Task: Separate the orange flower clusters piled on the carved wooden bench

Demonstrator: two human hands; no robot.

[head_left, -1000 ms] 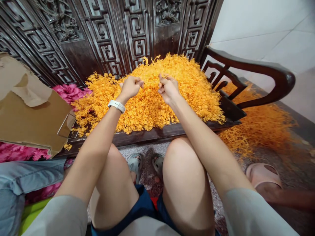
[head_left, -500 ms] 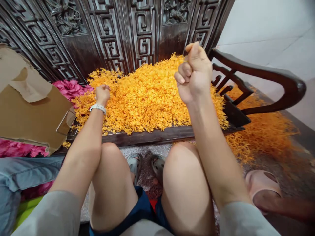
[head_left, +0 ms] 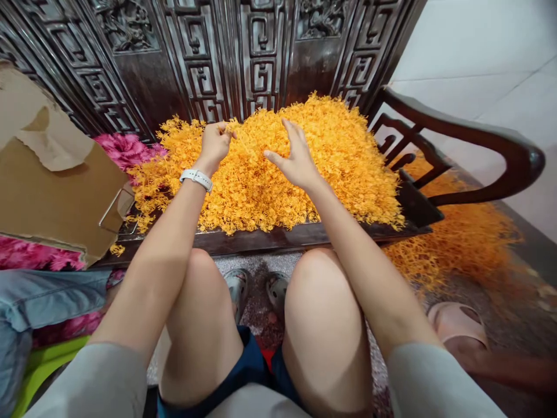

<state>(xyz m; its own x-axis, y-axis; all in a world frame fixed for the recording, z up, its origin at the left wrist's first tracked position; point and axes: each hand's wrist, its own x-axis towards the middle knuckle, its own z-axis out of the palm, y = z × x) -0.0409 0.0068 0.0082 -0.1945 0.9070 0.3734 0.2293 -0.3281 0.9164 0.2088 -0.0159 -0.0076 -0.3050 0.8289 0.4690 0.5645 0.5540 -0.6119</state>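
Note:
A large heap of orange-yellow artificial flowers (head_left: 348, 168) covers the seat of a dark wooden bench (head_left: 278, 237). Over the left part of the heap is my left hand (head_left: 215, 145), wearing a white wristband (head_left: 196, 179). Its thumb and fingers pinch a small yellow flower piece (head_left: 235, 129). To its right, my right hand (head_left: 296, 154) hovers over the heap with thumb and fingers spread apart, holding nothing that I can see.
A cardboard piece (head_left: 52, 186) with a metal handle leans at the left, near pink flowers (head_left: 126, 152). The curved armrest (head_left: 470, 136) stands right. Orange stems (head_left: 456, 244) lie beyond it. Another person's jeans leg (head_left: 47, 296) is lower left; a pink shoe (head_left: 456, 322) lower right.
My right hand has come down and left from its raised position and its fingers have opened. My left hand has moved right and slightly up, bringing the hands closer together.

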